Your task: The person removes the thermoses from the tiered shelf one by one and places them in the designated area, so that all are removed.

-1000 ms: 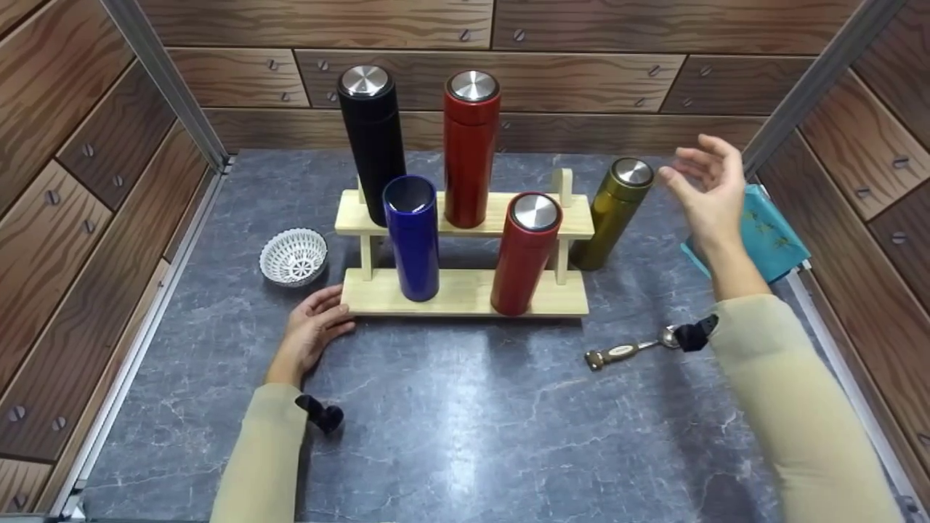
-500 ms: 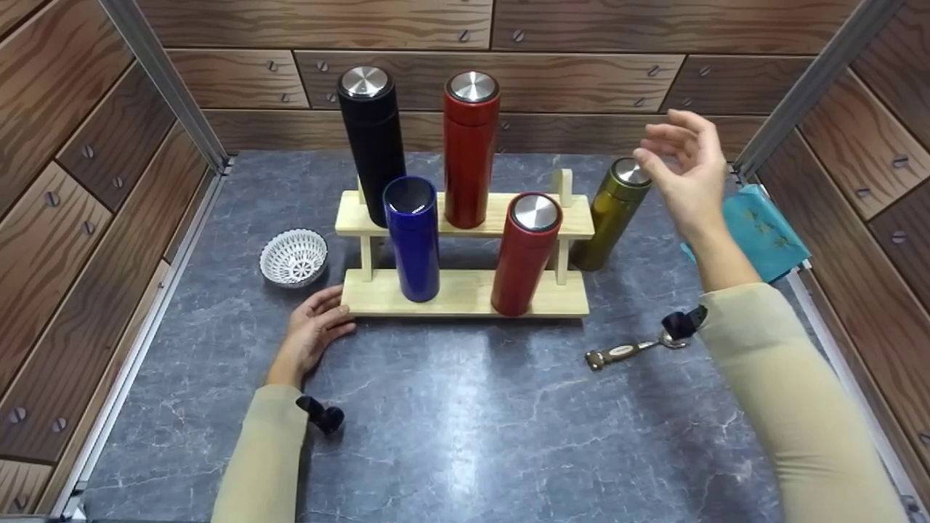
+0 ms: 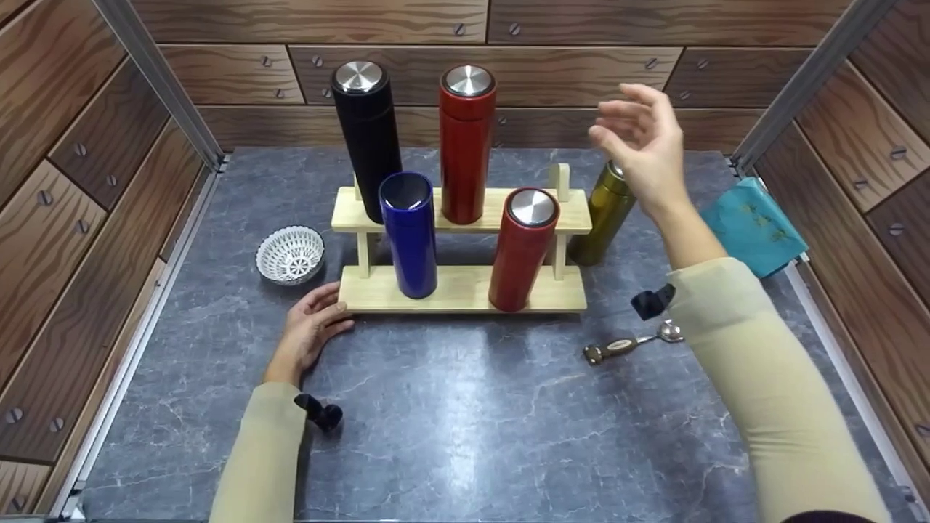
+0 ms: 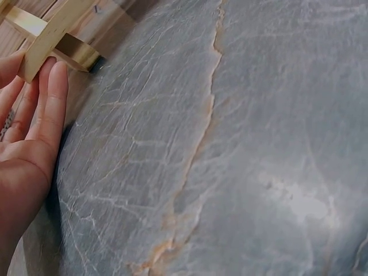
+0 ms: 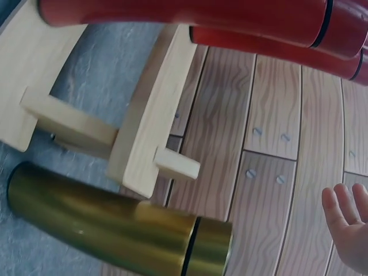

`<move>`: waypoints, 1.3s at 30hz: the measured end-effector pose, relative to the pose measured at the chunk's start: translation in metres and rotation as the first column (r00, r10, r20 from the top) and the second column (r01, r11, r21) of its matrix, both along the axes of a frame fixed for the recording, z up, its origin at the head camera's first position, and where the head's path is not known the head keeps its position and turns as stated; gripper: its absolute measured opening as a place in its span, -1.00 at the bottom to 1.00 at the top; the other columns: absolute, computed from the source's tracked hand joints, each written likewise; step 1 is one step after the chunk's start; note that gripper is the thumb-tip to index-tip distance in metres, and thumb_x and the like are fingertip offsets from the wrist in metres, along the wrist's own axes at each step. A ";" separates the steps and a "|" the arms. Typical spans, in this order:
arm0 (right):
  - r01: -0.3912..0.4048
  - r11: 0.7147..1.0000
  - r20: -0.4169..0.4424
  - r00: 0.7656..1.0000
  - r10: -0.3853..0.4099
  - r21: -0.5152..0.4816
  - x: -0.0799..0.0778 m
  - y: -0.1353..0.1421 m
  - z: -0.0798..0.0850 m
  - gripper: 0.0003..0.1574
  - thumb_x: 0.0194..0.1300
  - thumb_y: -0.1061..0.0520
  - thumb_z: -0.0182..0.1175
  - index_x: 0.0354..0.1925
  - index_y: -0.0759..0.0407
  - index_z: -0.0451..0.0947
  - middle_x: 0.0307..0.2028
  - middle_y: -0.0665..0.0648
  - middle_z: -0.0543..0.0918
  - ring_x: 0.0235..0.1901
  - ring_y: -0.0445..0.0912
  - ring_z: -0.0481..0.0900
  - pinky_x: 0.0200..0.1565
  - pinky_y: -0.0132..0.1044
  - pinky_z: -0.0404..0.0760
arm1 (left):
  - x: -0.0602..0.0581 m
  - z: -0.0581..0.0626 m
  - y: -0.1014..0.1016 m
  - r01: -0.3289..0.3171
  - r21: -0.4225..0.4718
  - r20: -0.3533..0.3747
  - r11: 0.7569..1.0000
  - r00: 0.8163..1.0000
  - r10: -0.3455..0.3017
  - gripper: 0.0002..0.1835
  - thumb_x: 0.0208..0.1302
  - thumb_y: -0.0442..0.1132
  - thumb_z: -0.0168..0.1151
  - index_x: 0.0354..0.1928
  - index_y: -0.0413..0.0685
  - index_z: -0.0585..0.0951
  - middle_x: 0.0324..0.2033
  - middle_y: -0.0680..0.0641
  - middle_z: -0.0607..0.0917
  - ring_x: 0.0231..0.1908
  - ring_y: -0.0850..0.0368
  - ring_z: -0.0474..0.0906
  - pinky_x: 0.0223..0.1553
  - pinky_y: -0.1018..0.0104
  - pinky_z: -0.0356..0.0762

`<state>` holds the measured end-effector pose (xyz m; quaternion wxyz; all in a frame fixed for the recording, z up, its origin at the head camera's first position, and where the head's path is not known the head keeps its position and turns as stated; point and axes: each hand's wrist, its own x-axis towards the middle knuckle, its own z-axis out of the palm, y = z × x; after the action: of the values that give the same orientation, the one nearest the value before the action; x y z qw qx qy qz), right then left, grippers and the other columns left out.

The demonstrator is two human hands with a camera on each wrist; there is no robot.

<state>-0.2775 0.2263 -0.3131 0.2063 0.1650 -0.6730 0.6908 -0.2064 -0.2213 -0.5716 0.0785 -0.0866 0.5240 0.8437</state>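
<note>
A two-tier wooden rack (image 3: 463, 289) bears a black flask (image 3: 369, 145) and a red flask (image 3: 466, 152) on its upper shelf. On the lower shelf stand a blue flask (image 3: 411, 240) and a second red flask (image 3: 520, 254). My left hand (image 3: 309, 330) holds the lower shelf's left end; the left wrist view has the board (image 4: 43, 43) between thumb and fingers. Raised in the air, my right hand (image 3: 647, 149) has bent, spread fingers with nothing in them. It partly covers the lid of a gold-green flask (image 3: 604, 218), which stands on the table just right of the rack.
Left of the rack sits a white openwork bowl (image 3: 290, 256). A spoon-like scoop with a brown handle (image 3: 614, 350) lies on the table at the right. Behind the right forearm is a folded turquoise cloth (image 3: 755, 225). Wood-patterned walls (image 3: 240, 73) enclose the marbled table (image 3: 436, 436).
My right hand has moved left and up, from beside the gold-green flask to above it. My left hand stays on the rack. The flasks keep their places.
</note>
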 end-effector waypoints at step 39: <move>-0.270 0.935 0.248 0.945 0.212 0.230 -0.032 -0.104 0.022 0.07 -0.08 0.20 0.47 0.32 0.06 0.12 0.13 0.19 0.39 0.07 -0.01 0.43 0.08 -0.18 0.48 | -0.001 0.001 0.000 -0.013 0.003 0.022 1.000 1.000 0.013 -0.47 0.14 -0.51 0.19 0.19 -0.24 0.34 -0.02 -0.16 0.50 -0.25 0.02 0.60 -0.14 0.07 0.61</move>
<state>-0.3099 0.1224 -0.2910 0.0207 0.1950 -0.7511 0.6304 -0.2077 -0.2212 -0.5709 0.0789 -0.0993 0.5212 0.8439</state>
